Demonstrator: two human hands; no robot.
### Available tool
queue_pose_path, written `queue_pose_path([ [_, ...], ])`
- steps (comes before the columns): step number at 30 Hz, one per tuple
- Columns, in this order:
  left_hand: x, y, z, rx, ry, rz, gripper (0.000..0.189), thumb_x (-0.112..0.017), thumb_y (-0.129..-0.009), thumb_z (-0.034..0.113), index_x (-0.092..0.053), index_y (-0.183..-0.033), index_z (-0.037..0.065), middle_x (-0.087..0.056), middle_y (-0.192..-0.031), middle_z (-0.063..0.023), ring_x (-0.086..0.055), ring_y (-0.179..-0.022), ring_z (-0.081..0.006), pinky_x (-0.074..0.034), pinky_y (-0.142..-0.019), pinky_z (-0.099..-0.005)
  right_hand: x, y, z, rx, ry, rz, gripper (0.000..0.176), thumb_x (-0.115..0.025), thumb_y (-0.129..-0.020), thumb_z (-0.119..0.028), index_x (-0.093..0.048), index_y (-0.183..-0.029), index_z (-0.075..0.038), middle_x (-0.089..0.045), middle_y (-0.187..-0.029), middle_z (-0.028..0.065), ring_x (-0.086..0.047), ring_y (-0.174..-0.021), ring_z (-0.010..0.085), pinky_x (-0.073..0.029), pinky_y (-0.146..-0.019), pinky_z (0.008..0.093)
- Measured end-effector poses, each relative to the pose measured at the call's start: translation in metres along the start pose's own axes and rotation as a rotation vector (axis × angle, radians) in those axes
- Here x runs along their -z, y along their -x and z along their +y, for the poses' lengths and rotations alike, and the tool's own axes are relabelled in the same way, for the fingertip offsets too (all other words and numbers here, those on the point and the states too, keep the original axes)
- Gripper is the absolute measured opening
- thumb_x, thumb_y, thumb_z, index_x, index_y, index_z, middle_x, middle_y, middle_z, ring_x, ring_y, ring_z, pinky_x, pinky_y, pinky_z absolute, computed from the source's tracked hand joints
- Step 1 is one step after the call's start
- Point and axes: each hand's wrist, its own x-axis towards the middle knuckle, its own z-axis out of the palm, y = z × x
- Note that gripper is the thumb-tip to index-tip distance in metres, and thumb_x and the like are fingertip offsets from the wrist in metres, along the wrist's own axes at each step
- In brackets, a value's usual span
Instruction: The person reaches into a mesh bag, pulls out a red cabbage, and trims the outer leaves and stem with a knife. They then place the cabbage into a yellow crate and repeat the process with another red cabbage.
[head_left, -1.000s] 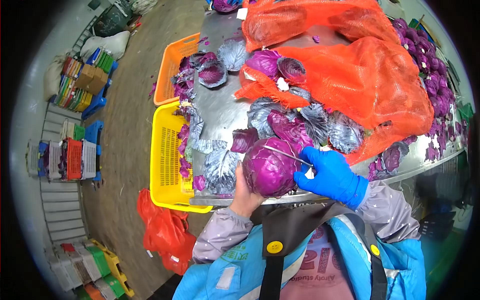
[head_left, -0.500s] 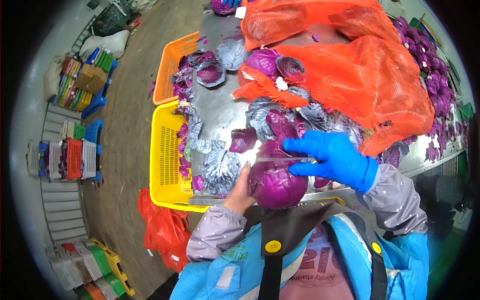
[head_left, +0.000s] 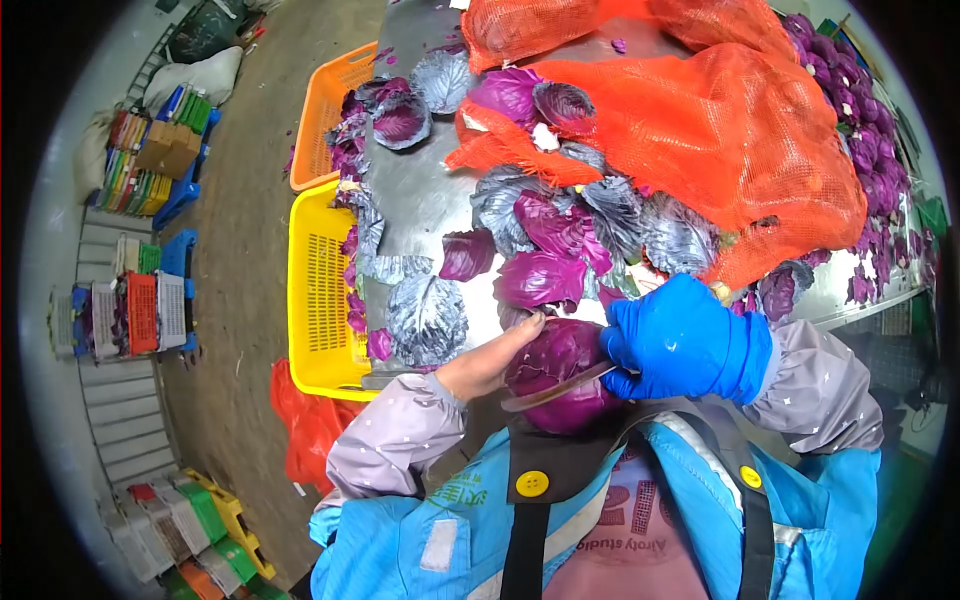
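A red cabbage (head_left: 560, 352) is held close to the apron at the table's front edge. My bare left hand (head_left: 492, 362) grips its left side, the thumb lying on top. In the blue-gloved right hand (head_left: 685, 342) is a knife (head_left: 562, 390), its blade lying across the near part of the cabbage; the handle is hidden by the glove. Just beyond the cabbage lies a loose purple leaf (head_left: 541, 280). More outer leaves, among them a bluish-grey leaf (head_left: 427, 320), are scattered on the metal table (head_left: 412, 185).
Orange mesh sacks (head_left: 710, 150) cover the table's far right, with a heap of red cabbages (head_left: 850, 110) beyond. A yellow crate (head_left: 325, 300) and an orange crate (head_left: 325, 125) stand along the left edge, holding trimmed leaves. Red bags (head_left: 310, 425) lie on the floor.
The knife and my right hand have moved nearer my body, over the cabbage's near side. A purple leaf now lies apart beyond the cabbage. My left thumb has shifted onto the top.
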Motion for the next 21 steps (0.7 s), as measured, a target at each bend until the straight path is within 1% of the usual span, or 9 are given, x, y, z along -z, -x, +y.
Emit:
queue_pose_path([
  [6, -0.015, -0.006, 0.007, 0.017, -0.072, -0.023, 0.06, -0.031, -0.098, 0.05, -0.034, -0.139, 0.006, -0.041, -0.14, -0.0094, -0.044, -0.125, -0.0188, -0.035, -0.106, -0.0352, -0.006, 0.013, 0.016, -0.097, 0.02, -0.006, 0.012, -0.064, -0.07, -0.022, -0.065, -0.073, -0.01, -0.061, -0.071, 0.0079, -0.062, -0.062, 0.0302, -0.048, -0.051, 0.0387],
  [8, -0.015, -0.011, 0.005, -0.018, -0.066, -0.052, 0.061, -0.03, -0.098, 0.05, -0.035, -0.139, 0.005, -0.04, -0.14, -0.0099, -0.042, -0.126, -0.0189, -0.034, -0.107, -0.035, -0.004, 0.023, 0.044, -0.238, -0.208, 0.377, 0.013, -0.065, -0.074, -0.017, -0.067, -0.083, -0.008, -0.064, -0.074, 0.0079, -0.064, -0.065, 0.0227, -0.049, -0.057, 0.0326],
  [10, -0.016, -0.018, 0.009, -0.044, -0.137, -0.161, 0.064, -0.029, -0.098, 0.051, -0.033, -0.139, 0.003, -0.038, -0.141, -0.0108, -0.038, -0.129, -0.0194, -0.031, -0.109, -0.0343, 0.002, 0.03, 0.068, -0.63, -0.693, 0.603, 0.028, -0.069, -0.077, -0.019, -0.065, -0.102, -0.005, -0.064, -0.076, 0.0074, -0.061, -0.069, 0.0134, -0.049, -0.061, 0.0289],
  [11, -0.018, -0.022, 0.01, -0.046, -0.139, -0.165, 0.064, -0.029, -0.098, 0.051, -0.033, -0.139, 0.003, -0.038, -0.141, -0.0108, -0.038, -0.129, -0.0194, -0.031, -0.109, -0.0343, 0.012, 0.037, 0.059, -0.631, -0.865, 0.537, 0.043, -0.073, -0.078, -0.025, -0.059, -0.114, -0.005, -0.062, -0.077, 0.0062, -0.057, -0.072, 0.0078, -0.047, -0.061, 0.0278],
  [12, -0.02, -0.026, 0.011, 0.002, -0.111, -0.123, 0.064, -0.028, -0.098, 0.051, -0.032, -0.14, 0.003, -0.037, -0.142, -0.0109, -0.038, -0.129, -0.0193, -0.031, -0.109, -0.034, 0.003, 0.038, 0.047, -0.56, -0.919, 0.549, 0.032, -0.068, -0.082, -0.012, -0.058, -0.11, -0.001, -0.056, -0.076, -0.0016, -0.053, -0.064, 0.007, -0.042, -0.056, 0.0252],
  [14, -0.025, -0.034, 0.014, 0.064, -0.1, -0.093, 0.064, -0.027, -0.099, 0.051, -0.031, -0.141, 0.003, -0.037, -0.143, -0.011, -0.037, -0.129, -0.0191, -0.031, -0.109, -0.0336, 0.002, 0.049, 0.031, -0.459, -0.719, 0.162, 0.038, -0.07, -0.08, -0.022, -0.059, -0.112, -0.005, -0.061, -0.086, 0.004, -0.058, -0.065, 0.0116, -0.045, -0.058, 0.0293],
  [17, -0.037, -0.049, 0.02, 0.105, -0.123, -0.071, 0.065, -0.027, -0.099, 0.051, -0.029, -0.142, 0.003, -0.035, -0.144, -0.0112, -0.038, -0.129, -0.0189, -0.031, -0.108, -0.0336, -0.006, 0.05, 0.027, -0.345, -0.51, 0.059, 0.043, -0.071, -0.077, -0.034, -0.06, -0.112, -0.011, -0.061, -0.091, 0.0083, -0.062, -0.067, 0.0206, -0.047, -0.059, 0.0344],
  [20, -0.052, -0.06, 0.032, 0.129, -0.099, -0.146, 0.067, -0.025, -0.098, 0.053, -0.025, -0.144, 0.004, -0.032, -0.146, -0.008, -0.035, -0.131, -0.0187, -0.026, -0.111, -0.0336, -0.01, 0.06, 0.036, -0.331, -0.371, 0.09, 0.04, -0.069, -0.076, -0.04, -0.062, -0.106, -0.014, -0.06, -0.087, 0.0083, -0.061, -0.07, 0.0288, -0.047, -0.057, 0.037],
  [21, -0.061, -0.064, 0.035, 0.142, -0.075, -0.165, 0.067, -0.022, -0.098, 0.053, -0.024, -0.145, 0.005, -0.032, -0.146, -0.0082, -0.032, -0.133, -0.0193, -0.026, -0.111, -0.0337, -0.025, 0.065, 0.041, -0.261, -0.311, 0.296, 0.032, -0.069, -0.077, -0.038, -0.062, -0.096, -0.013, -0.056, -0.08, 0.0091, -0.06, -0.068, 0.0298, -0.045, -0.054, 0.0381],
])
